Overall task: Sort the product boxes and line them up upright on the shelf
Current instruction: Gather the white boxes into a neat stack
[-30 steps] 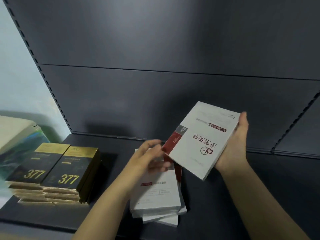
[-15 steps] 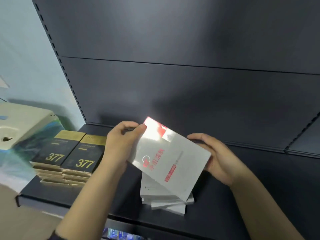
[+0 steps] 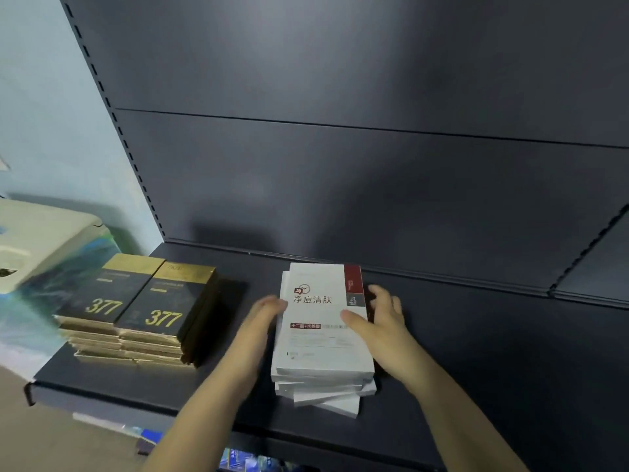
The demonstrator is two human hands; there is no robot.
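While your view looks down on a dark, matte metal shelf (image 3: 476, 352), a stack of white boxes (image 3: 323, 386) lies flat near the middle of it, closer to the front edge than to the back. The boxes are thin, rectangular cartons with smooth, slightly glossy faces. The lower ones are fanned out of line, so their corners poke out at the front. The top white box (image 3: 316, 321) lies face up, with dark red characters and a dark red strip down its far right corner.

Your left hand (image 3: 263, 315) has its fingers straight, and their tips touch the left side of the top box. Your right hand (image 3: 388, 325) is loosely spread over the right edge, with the thumb lying on the face and the fingers bent beside the edge. It is not closed around the box.

Toward the left end of the shelf, two piles of black and gold boxes (image 3: 143, 301) lie flat side by side, marked "377" in shiny gold. A smooth dark back panel (image 3: 340, 182) rises behind the shelf.

Half a second ago you held this box tilted above the stack, gripped between both hands, with glare on its face. Now it lies flat on top, and both hands have relaxed. No box stands upright yet.
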